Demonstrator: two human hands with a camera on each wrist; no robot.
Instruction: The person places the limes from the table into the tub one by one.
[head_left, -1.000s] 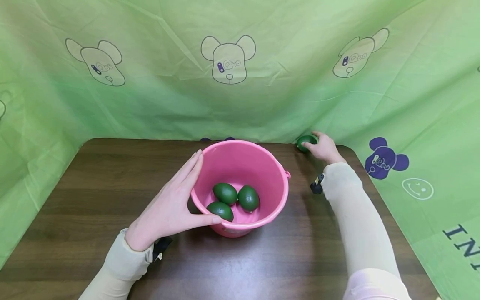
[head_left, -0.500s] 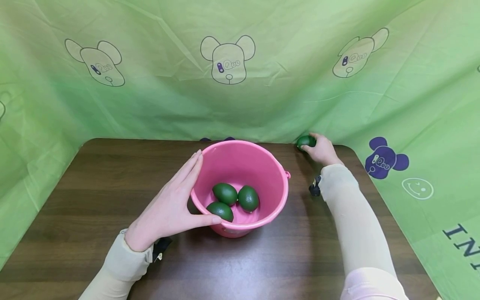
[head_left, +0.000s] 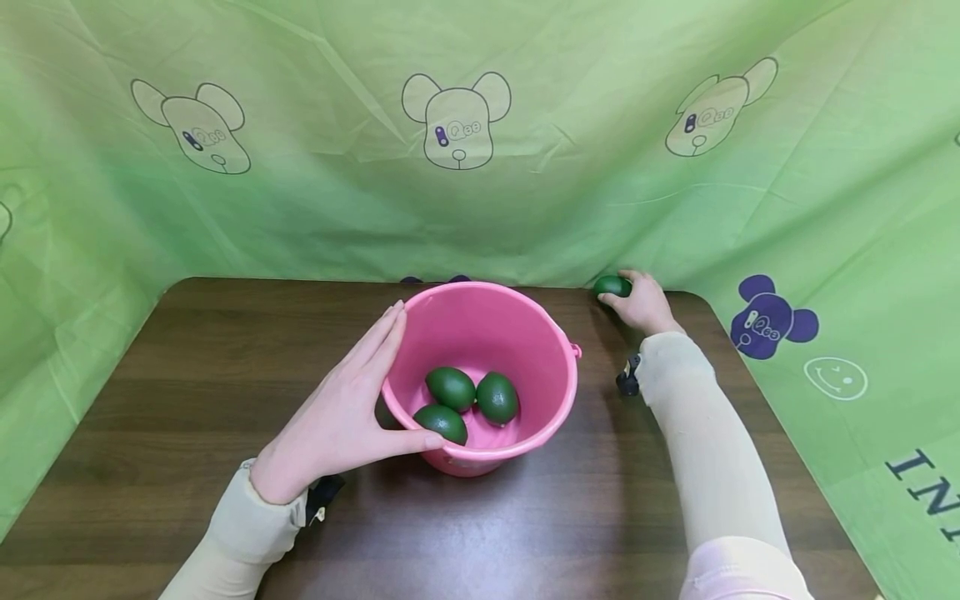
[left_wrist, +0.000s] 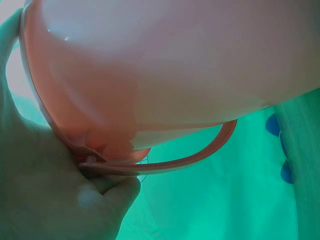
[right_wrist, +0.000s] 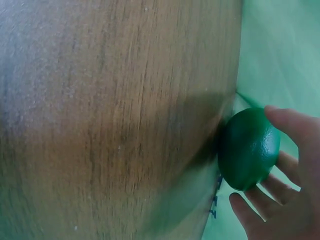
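A pink bucket (head_left: 517,333) stands upright on the table with three dark green limes (head_left: 497,397) lying on its floor. My left hand (head_left: 341,408) grips the bucket's left side, the thumb over the near rim and the other fingers along the outside. In the left wrist view, the bucket's handle (left_wrist: 200,152) hangs down by that hand. At the far right table edge, my right hand (head_left: 647,304) holds another lime (head_left: 611,286). The right wrist view shows the thumb on this lime (right_wrist: 247,150) and the other fingers spread around its far side.
The brown wooden table (head_left: 187,375) ends at the back against a green cloth (head_left: 315,208) printed with bear heads. The same cloth hangs along the left and right sides. A small lug (head_left: 576,350) sticks out from the bucket's right rim.
My right hand has closed in around the lime at the back right, its fingers coming down onto it. The left hand and the bucket have stayed put.
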